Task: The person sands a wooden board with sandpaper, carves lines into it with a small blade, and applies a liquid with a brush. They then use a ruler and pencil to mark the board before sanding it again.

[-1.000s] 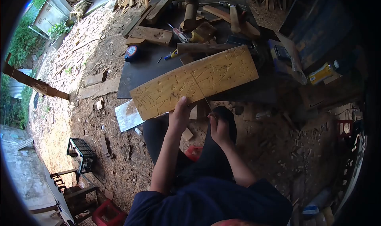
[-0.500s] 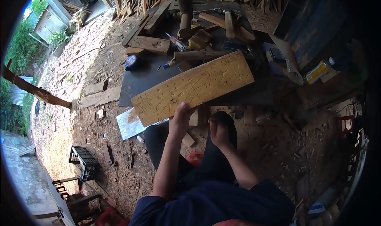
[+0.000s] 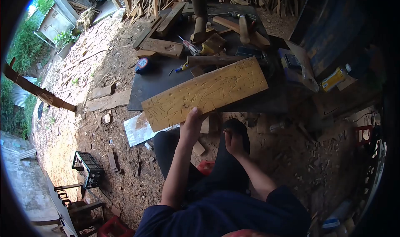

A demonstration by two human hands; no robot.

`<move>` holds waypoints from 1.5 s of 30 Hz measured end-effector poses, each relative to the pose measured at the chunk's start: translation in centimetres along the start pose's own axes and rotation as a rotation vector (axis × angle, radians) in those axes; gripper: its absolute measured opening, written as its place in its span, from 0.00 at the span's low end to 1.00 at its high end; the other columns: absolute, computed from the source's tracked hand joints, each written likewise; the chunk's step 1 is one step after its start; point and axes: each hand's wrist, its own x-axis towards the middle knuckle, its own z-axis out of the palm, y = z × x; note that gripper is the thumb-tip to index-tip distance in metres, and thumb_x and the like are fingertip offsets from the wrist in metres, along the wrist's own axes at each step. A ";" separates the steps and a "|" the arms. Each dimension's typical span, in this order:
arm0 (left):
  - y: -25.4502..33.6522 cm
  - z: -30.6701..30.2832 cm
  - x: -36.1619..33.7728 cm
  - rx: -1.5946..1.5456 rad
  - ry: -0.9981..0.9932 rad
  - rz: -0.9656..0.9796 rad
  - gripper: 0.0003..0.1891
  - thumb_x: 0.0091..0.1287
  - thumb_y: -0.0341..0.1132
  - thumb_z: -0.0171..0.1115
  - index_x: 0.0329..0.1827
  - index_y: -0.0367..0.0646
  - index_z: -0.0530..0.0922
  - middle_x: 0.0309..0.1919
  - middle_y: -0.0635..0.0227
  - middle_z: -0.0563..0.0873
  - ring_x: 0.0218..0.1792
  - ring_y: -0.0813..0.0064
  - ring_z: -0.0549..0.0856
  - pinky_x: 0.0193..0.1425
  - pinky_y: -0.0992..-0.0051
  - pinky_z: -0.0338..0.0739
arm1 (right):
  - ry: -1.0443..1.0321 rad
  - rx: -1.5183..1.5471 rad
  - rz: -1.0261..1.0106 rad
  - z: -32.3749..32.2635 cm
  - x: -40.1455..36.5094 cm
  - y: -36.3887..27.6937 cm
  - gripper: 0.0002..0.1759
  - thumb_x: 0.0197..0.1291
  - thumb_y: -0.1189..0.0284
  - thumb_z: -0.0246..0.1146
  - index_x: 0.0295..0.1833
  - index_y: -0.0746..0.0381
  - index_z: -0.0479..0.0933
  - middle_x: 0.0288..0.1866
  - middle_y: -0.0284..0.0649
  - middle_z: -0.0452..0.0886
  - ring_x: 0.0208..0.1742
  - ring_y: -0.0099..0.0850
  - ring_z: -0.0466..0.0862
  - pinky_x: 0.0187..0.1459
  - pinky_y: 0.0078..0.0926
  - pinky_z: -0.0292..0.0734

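**At the near edge of the bench (image 3: 137, 99): carved board (image 3: 216, 89) gripped in the left hand (image 3: 191, 128)**

We find the board held slantwise across the near edge, its left end lower and toward the near left corner, its right end higher and over the bench top. The face is yellow and cut with lines, crosses and curves. We note the left thumb laid on that face by the lower long edge, about mid-length; the other fingers of this gripping hand are behind the wood, out of our sight.

The right hand (image 3: 234, 143) is apart from the board, beside the right knee (image 3: 240, 126) and below the near edge. Its fingers are curled inward; in this shade we cannot fairly say whether they close on anything.

Just inside the left edge we record a blue roll of tape (image 3: 142, 64), with a wood block (image 3: 163, 48) behind it. Further in lie a yellow-and-blue cutter (image 3: 182, 67) and a screwdriver (image 3: 191, 47), its tip toward the far left corner. Immediately behind the board is a length of brown wood (image 3: 208, 60), partly covered.

On the ground we list a white sheet (image 3: 137, 133) below the near left corner and a black crate (image 3: 88, 170) well to its left. Beyond the right edge is a yellow bottle (image 3: 334, 79), tilted.
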 end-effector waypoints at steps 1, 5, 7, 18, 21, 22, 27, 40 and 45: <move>0.2 0.2 0.4 0.002 -0.033 0.008 0.30 0.80 0.44 0.65 0.79 0.37 0.71 0.73 0.59 0.82 0.75 0.59 0.80 0.85 0.48 0.68 | 0.024 0.008 -0.027 -0.4 0.9 -1.2 0.13 0.82 0.68 0.59 0.52 0.65 0.84 0.39 0.51 0.90 0.42 0.53 0.92 0.41 0.47 0.88; -0.6 -0.9 0.1 -0.012 -0.058 -0.014 0.31 0.81 0.44 0.65 0.80 0.37 0.70 0.72 0.59 0.83 0.76 0.59 0.80 0.86 0.49 0.67 | -0.024 0.019 0.039 -2.3 3.0 -4.5 0.12 0.82 0.68 0.59 0.53 0.65 0.84 0.39 0.51 0.90 0.42 0.53 0.92 0.41 0.47 0.88; -0.5 -1.1 0.4 -0.010 -0.066 -0.015 0.31 0.81 0.44 0.65 0.80 0.37 0.70 0.73 0.58 0.82 0.76 0.59 0.80 0.86 0.48 0.67 | -0.017 0.008 -0.008 -1.2 0.6 -1.2 0.12 0.82 0.69 0.59 0.53 0.65 0.84 0.39 0.51 0.90 0.42 0.53 0.92 0.41 0.46 0.88; -0.2 -0.3 0.3 -0.024 -0.009 0.024 0.31 0.80 0.40 0.67 0.79 0.36 0.68 0.69 0.54 0.81 0.71 0.58 0.82 0.77 0.51 0.77 | 0.014 0.027 -0.020 0.0 0.1 0.4 0.13 0.82 0.69 0.59 0.52 0.67 0.84 0.41 0.51 0.91 0.44 0.53 0.93 0.44 0.44 0.88; -0.8 -1.7 0.5 -0.031 -0.045 -0.011 0.31 0.79 0.40 0.67 0.79 0.37 0.68 0.70 0.54 0.80 0.71 0.58 0.82 0.78 0.51 0.77 | -0.013 0.069 0.062 -2.0 1.7 -4.5 0.13 0.83 0.68 0.59 0.52 0.67 0.84 0.42 0.51 0.91 0.45 0.52 0.93 0.44 0.45 0.88; -0.9 -1.4 0.6 -0.037 -0.053 0.002 0.32 0.79 0.40 0.68 0.80 0.37 0.67 0.70 0.54 0.80 0.72 0.57 0.81 0.78 0.50 0.77 | -0.010 0.060 0.046 -2.0 1.9 -4.3 0.13 0.83 0.68 0.59 0.52 0.67 0.84 0.42 0.51 0.91 0.45 0.53 0.93 0.44 0.45 0.88; -0.5 -1.1 1.1 -0.041 -0.062 0.013 0.32 0.79 0.41 0.68 0.79 0.36 0.68 0.69 0.54 0.81 0.71 0.57 0.82 0.78 0.50 0.77 | 0.022 0.042 -0.006 -0.4 -0.4 -0.6 0.13 0.83 0.70 0.58 0.52 0.67 0.85 0.42 0.53 0.91 0.45 0.54 0.92 0.44 0.45 0.87; -0.7 -1.3 0.6 0.012 -0.058 0.017 0.31 0.79 0.46 0.66 0.78 0.37 0.71 0.72 0.57 0.82 0.76 0.60 0.79 0.85 0.49 0.68 | -0.006 0.057 0.036 -1.3 2.8 -4.4 0.12 0.83 0.70 0.58 0.53 0.67 0.83 0.42 0.50 0.90 0.44 0.52 0.93 0.43 0.43 0.88; -0.7 -1.5 1.2 0.023 -0.061 -0.002 0.33 0.80 0.47 0.65 0.80 0.36 0.69 0.73 0.56 0.81 0.76 0.59 0.79 0.85 0.49 0.68 | 0.012 0.071 -0.019 -0.2 2.1 -2.8 0.13 0.83 0.70 0.58 0.52 0.67 0.83 0.43 0.51 0.90 0.45 0.52 0.93 0.44 0.43 0.87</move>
